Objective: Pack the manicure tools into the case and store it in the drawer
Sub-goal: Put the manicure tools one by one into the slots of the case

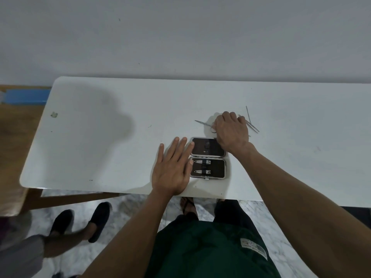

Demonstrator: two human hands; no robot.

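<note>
— What does the case (207, 158) look like?
— Dark, lying open, two clippers (201, 167) inside, beside the flat, spread left hand (172, 169).
— And the right hand (230, 130)?
— Curled over scissors (202, 123), just past the case. Thin tools (251, 122) lie beside it.

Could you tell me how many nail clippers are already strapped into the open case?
2. Upper nail clipper and lower nail clipper lie one above the other in the near half of the case, beside the left hand. The far half shows none.

white table (100, 137) | open case (207, 158) | scissors (202, 123) | tweezers (252, 125)
</note>
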